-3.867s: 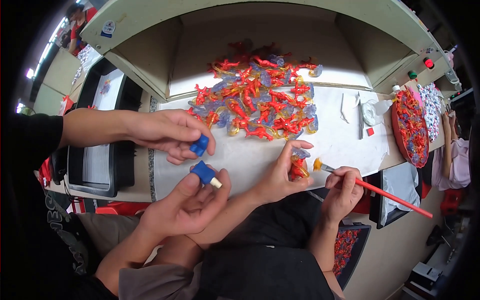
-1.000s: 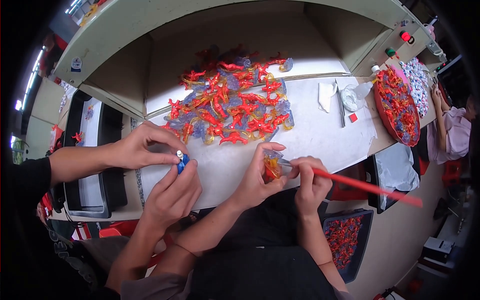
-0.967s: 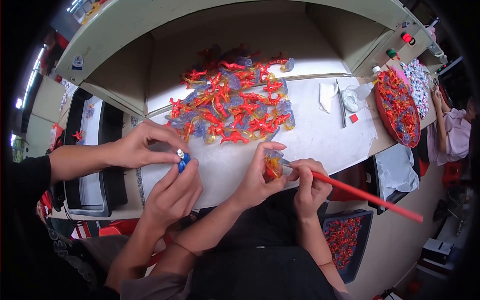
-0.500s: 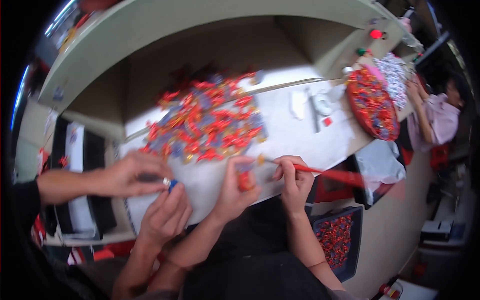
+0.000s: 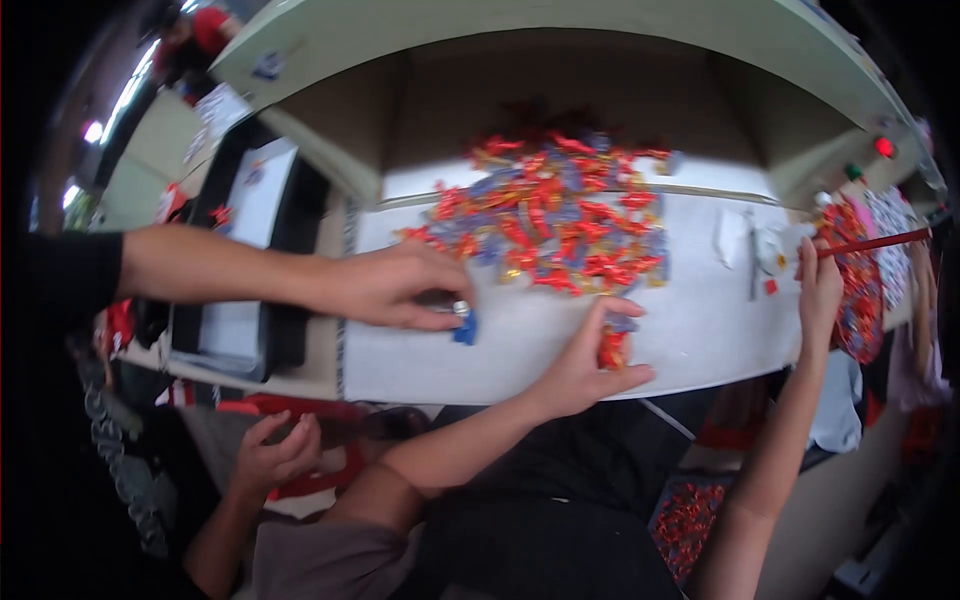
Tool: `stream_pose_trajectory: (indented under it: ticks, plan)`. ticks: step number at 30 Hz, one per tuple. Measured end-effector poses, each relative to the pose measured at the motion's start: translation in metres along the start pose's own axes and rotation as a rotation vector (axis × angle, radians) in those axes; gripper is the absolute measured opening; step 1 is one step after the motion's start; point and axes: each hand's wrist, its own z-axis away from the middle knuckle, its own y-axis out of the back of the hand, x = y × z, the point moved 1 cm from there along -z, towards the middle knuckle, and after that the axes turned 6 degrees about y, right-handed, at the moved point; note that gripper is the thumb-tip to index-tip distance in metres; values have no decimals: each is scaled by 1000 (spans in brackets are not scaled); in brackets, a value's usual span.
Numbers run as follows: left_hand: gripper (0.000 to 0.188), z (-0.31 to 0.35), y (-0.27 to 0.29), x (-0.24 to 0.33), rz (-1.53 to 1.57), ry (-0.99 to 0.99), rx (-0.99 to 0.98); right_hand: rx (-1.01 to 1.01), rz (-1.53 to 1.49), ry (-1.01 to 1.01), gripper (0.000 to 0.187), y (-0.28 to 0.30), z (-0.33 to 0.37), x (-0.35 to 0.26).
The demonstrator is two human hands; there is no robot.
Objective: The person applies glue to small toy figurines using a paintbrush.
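My left hand [image 5: 578, 368] is over the front part of the white work surface [image 5: 700, 340], its fingers curled round a small red and purple piece [image 5: 613, 347]. Off to the right, my right hand [image 5: 820, 285] grips a brush [image 5: 880, 241] by its slim red handle, which points right. The brush's tip is by a small white container [image 5: 775, 252]; whether it touches cannot be made out. Beyond my left hand spreads a heap of small red, orange and purple pieces [image 5: 560, 220].
A co-worker's hand [image 5: 400, 285] at left holds a small blue item [image 5: 465, 328] on the surface; the co-worker's other hand [image 5: 280, 455] is lower. A black tray [image 5: 285, 290] stands left. Right are a red basket of pieces [image 5: 857, 290] and, below, a bin of pieces [image 5: 685, 525].
The view has swung left. My right hand has carried the brush away from my left hand, over to the white container. The co-worker's two hands have come apart.
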Motion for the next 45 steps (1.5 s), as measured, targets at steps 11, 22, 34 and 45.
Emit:
stream_pose_trajectory:
  ticks: [11,22,34,45]
  plan:
    - [51,8,8,3,-28,26,35,121,-406,-20,25,6,13,-31]
    - [50,3,7,4,87,26,-30,76,-1108,-144,10,-9,134,-148]
    - [50,6,5,0,-42,17,-7,114,-1004,-158,6,-15,145,-172]
    - [46,6,4,6,94,116,-4,20,-893,66,5,-34,139,-170]
